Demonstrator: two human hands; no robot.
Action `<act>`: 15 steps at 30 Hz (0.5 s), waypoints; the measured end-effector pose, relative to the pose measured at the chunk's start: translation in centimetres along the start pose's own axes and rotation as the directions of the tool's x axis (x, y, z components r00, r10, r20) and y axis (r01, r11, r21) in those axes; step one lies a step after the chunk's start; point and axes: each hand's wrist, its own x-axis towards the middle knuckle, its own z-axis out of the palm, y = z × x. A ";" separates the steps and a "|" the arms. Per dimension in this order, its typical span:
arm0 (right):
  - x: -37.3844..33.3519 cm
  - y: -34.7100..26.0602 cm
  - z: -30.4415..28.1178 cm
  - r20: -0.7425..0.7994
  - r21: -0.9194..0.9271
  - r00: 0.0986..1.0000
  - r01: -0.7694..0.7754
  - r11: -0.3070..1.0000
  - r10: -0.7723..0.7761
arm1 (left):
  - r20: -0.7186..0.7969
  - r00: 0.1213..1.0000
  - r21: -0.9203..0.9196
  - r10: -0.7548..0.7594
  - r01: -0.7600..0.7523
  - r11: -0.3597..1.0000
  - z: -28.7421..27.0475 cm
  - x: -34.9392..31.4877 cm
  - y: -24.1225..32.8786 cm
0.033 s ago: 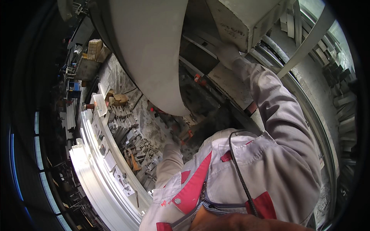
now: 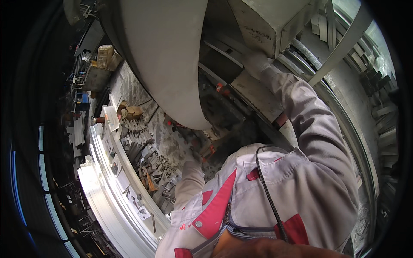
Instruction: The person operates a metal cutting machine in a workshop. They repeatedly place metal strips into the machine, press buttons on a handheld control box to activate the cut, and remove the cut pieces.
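Note:
My right arm reaches up and forward in a grey sleeve with a ribbed cuff. My right hand lies on or just above a dull metal plate of the machine, beside the lower edge of a pale box-shaped housing; its fingers are smeared and dim. Lower down, my left hand is beside the dark machine body, near an orange part. Shadow hides its fingers, so any grip cannot be made out. A broad pale curved guard hangs between me and the left side.
Many short metal profile offcuts are heaped on the left. Long white profiles curve along beside them. A cardboard box and a yellowish crate stand farther off. On the right are a metal rail and stacked profiles.

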 end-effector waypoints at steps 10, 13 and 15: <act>-21.6 0.9 -4.4 -0.223 0.099 0.974 -0.021 0.995 0.043 | 0.072 0.997 0.196 -0.009 -0.005 0.981 0.1 -3.7 -0.8; -26.9 0.9 -5.1 -0.272 0.097 0.957 -0.075 0.992 0.099 | 0.090 0.996 0.203 -0.006 -0.013 0.979 -0.3 -3.3 -0.9; -29.2 0.6 -5.4 -0.247 0.102 0.957 -0.133 0.986 0.155 | 0.104 0.995 0.211 -0.010 -0.012 0.977 -0.4 -2.7 -0.9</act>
